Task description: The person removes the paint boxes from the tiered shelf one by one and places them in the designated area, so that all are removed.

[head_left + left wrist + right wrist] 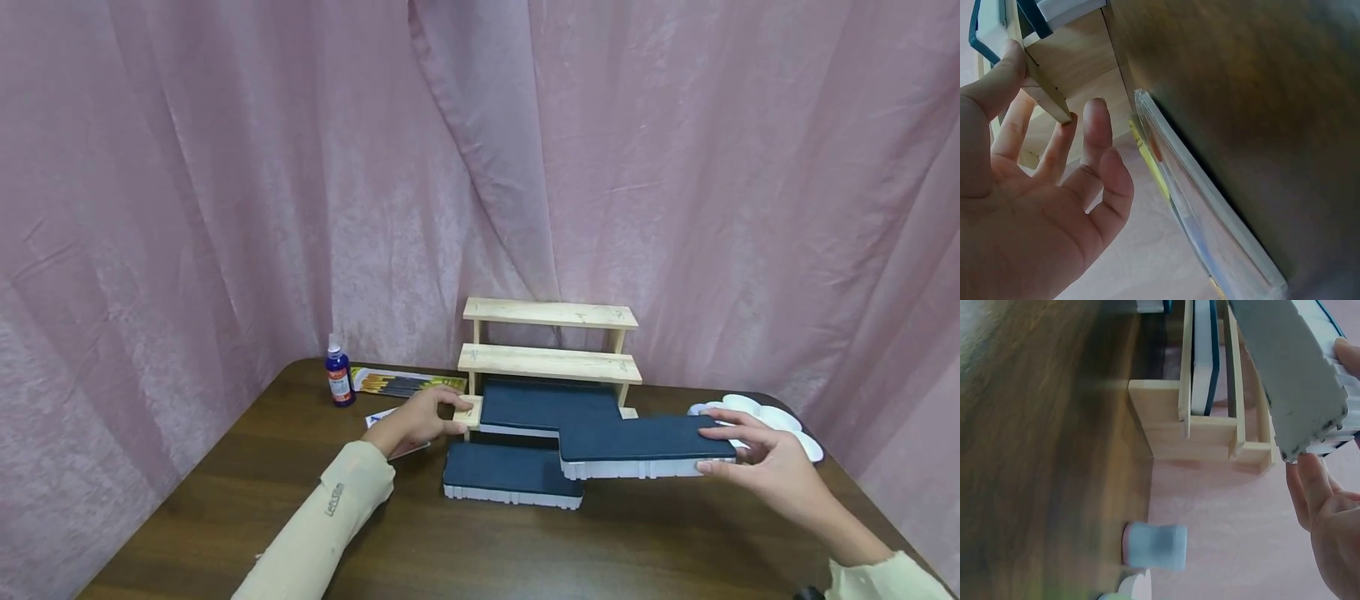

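**Wooden stand (551,364) and held case (647,437): Position of Parts**

A pink curtain (225,208) hangs behind the work area. The dark brown tabletop (217,500) extends in front of it and carries the parts listed below.

The wooden stand is located at the rear of the tabletop and has 3 stepped tiers of pale wood. The 2 upper tiers are higher and set farther back than the lowest.

3 cases are in view, each with a dark blue top and a white body:
- The shelf case (551,406) rests on the lowest tier.
- The tabletop case (510,468) lies flat in front of the stand.
- The held case is raised above the tabletop, at the front right of the stand; its grey underside shows in the right wrist view.

State of the hands: the right hand (776,457) grips the right end of the held case, fingers on top, thumb at the lower edge. The left hand (423,415) pinches the left end of the lowest tier; its outer fingers are loosely bent and free of the board.

A white palette (780,417) is at right. A brush pack (405,383) lies left of the stand, with a flat clear packet (1194,206) near the left hand. A blue bottle (341,383) stands upright at far left. A pale blue cup (1155,546) stands near the palette.
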`<state>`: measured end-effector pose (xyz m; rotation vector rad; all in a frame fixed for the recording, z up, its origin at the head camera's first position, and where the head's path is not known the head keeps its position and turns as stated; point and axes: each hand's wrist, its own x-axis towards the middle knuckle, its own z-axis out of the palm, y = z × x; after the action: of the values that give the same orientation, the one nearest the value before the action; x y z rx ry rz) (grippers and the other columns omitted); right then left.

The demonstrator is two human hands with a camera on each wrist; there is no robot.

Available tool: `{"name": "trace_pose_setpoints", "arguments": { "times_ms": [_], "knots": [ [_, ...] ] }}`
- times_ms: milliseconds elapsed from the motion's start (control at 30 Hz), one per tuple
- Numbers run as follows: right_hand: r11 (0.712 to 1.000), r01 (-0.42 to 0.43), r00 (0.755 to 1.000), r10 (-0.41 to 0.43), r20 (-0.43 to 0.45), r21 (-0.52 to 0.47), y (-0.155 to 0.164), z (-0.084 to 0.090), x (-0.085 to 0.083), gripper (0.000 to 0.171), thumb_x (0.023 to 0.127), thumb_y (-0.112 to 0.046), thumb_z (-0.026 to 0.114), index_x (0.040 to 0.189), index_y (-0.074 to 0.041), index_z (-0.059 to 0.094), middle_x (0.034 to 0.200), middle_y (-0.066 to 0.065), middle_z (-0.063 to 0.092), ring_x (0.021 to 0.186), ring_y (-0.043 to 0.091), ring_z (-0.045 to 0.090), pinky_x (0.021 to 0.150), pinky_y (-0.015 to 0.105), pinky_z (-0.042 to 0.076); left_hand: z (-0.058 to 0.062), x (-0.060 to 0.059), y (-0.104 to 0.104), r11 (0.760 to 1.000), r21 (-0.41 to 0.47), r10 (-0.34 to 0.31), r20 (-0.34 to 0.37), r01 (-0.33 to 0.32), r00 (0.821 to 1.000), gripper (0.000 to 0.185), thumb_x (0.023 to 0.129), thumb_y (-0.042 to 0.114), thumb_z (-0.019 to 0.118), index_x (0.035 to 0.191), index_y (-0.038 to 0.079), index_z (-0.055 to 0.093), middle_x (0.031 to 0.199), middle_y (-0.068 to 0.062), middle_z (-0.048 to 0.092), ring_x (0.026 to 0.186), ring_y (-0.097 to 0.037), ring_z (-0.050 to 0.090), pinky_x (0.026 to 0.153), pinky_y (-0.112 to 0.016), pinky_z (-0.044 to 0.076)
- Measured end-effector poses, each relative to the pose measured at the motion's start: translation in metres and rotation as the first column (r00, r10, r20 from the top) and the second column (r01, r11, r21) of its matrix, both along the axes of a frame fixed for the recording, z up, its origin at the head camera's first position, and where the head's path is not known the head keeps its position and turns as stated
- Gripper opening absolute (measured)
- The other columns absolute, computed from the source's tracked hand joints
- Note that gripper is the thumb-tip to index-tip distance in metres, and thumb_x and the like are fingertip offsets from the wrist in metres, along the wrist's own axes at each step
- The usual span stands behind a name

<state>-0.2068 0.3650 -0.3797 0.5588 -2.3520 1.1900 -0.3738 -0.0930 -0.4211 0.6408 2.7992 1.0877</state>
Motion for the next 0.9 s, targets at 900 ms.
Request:
{"name": "trace_pose_setpoints", "arguments": {
  "times_ms": [900],
  "knots": [
    [0.995,0.059,0.998,-0.061,0.034,0.08,0.037,-0.026,0.0,0.037,0.072,0.0,0.085,0.107,0.002,0.074,0.124,-0.025,0.058,0.108,-0.012,0.053,0.074,0.011,0.05,-0.002,-0.002,-0.001,1.0,-0.023,-0.002,-0.002,0.002,1.0,0.035,0.082,0.02,0.082,0.116,0.017,0.075,0.138,-0.01,0.056,0.133,-0.035,0.045,0.112,-0.051,0.032]
  ]
}}
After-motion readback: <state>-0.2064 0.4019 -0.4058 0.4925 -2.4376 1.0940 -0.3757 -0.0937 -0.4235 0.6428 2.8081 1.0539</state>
